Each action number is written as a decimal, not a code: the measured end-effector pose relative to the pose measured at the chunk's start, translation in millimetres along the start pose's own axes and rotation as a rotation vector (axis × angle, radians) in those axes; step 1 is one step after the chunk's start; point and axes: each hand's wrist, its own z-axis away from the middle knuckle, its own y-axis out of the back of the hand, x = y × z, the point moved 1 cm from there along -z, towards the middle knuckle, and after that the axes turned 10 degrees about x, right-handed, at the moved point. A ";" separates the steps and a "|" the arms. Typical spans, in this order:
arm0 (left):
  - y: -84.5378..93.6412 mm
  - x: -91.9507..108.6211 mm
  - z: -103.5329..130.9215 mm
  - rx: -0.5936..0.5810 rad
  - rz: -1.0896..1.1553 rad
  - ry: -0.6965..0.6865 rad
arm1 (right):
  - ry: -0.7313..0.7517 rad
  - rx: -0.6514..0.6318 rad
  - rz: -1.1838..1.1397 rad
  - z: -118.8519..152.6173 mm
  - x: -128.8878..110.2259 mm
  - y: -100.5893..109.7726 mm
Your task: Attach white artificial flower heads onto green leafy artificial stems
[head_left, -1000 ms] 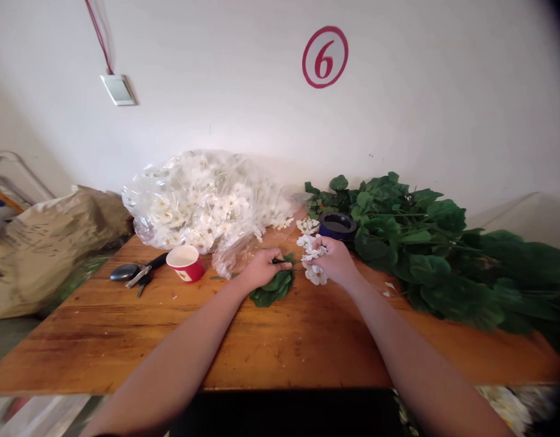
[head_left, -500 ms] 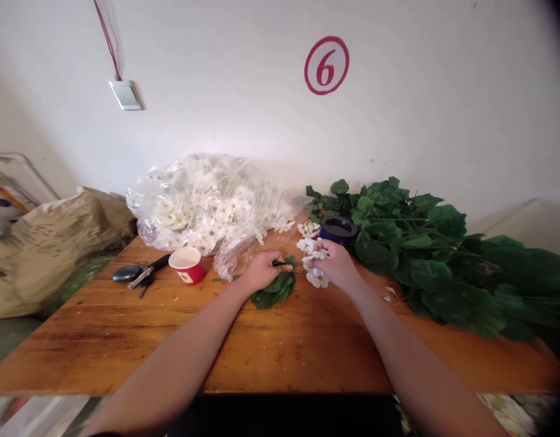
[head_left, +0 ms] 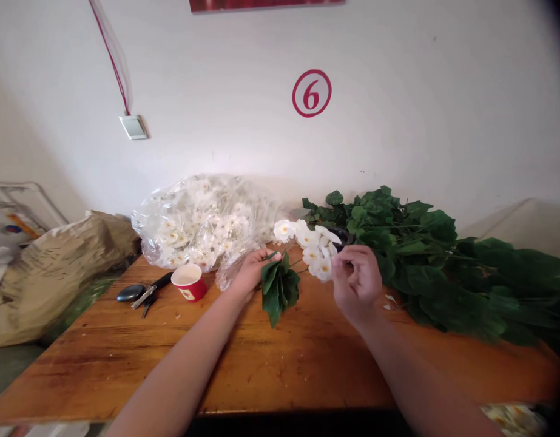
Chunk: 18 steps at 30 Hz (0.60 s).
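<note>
My left hand (head_left: 255,268) is closed round the stem of a small bunch of green leaves (head_left: 280,288), which hangs over the middle of the table. From that bunch thin stems reach right to a cluster of white flowers with yellow centres (head_left: 312,249). My right hand (head_left: 358,280) is at the right edge of the flowers, its fingers curled with thumb and forefinger together by a petal; what they pinch is too small to make out. A dark roll (head_left: 344,237) is partly hidden behind the flowers and my right hand.
On the wooden table (head_left: 138,364) are a clear bag of white flowers (head_left: 202,224), a red paper cup (head_left: 189,285), pliers (head_left: 145,294) and a dark oval object (head_left: 130,293). Green foliage (head_left: 425,255) covers the right side. White bits lie near it.
The view has tilted up. My right hand has moved right, off the middle of the flowers to their edge. The flowers are more spread out, and the leaf bunch in my left hand has turned downward.
</note>
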 end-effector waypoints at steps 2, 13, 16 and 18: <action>0.7 7.2 1.0 0.031 0.106 -0.016 | 0.071 -0.160 -0.061 6.1 -4.5 -0.1; -14.8 34.8 24.0 0.162 0.454 -0.189 | -0.783 -0.814 -0.379 36.8 -12.3 -41.1; -13.6 33.6 23.8 0.135 0.569 -0.162 | -0.825 -0.786 -0.418 35.8 -11.1 -42.5; -11.3 32.3 21.9 0.149 0.614 -0.144 | -0.830 -0.791 -0.404 36.3 -9.6 -43.6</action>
